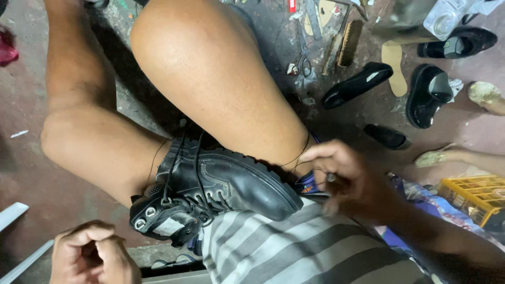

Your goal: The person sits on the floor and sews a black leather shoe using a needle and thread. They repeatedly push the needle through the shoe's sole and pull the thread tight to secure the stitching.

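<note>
Lower right, the blurred right hand (350, 179) pinches a small, unclear tool; the left hand (92, 255), clenched, is cut off beside the black boot (226, 189).

White label (169, 226) on black boot's tongue (158, 218)

Stained concrete floor (31, 173) — black shoes (356, 84), brush (349, 43), scissors (303, 62), yellow crate (476, 194).

Cobbler's floor workshop, loose black shoes (356, 84), insole (395, 68), brush (349, 43), scissors (303, 59)
</note>
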